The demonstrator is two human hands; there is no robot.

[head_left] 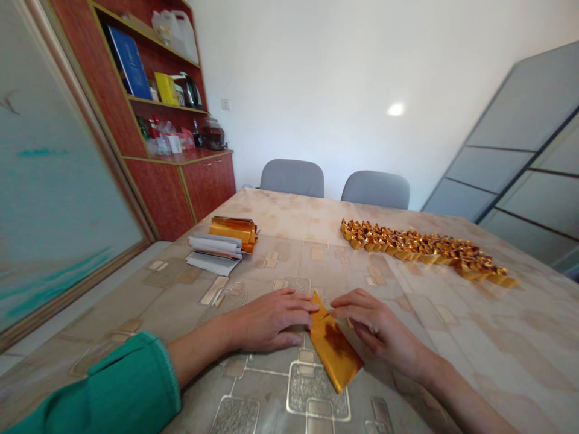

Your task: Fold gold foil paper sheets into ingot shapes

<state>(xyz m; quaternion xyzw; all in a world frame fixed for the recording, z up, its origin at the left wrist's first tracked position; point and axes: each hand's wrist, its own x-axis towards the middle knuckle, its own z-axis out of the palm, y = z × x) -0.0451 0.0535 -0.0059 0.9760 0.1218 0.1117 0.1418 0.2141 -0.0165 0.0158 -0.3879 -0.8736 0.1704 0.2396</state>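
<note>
Folded glossy gold foil strip (333, 352), just one, slants near the tabletop's (289, 211) near edge. Left hand (277, 319), fingers loosely extended, presses its upper end; right hand (373, 322) curls beside it, grip unclear. Uncountable crimped gold foil pieces (407, 241) lie toward the far right corner; two paper bundles (221, 242), left edge.

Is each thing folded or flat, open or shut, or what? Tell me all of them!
Gold paper: lying down, creased near its pointed far end.
Left hand: fingers stretched out, fingertips on the paper.
Right hand: fingers bent, at the paper's other edge.
Paper bundle: curled, loosely piled.
Gold pieces: folded, packed together in a long band.
Cupboard doors: shut.
Chairs: backs upright, seats hidden.
</note>
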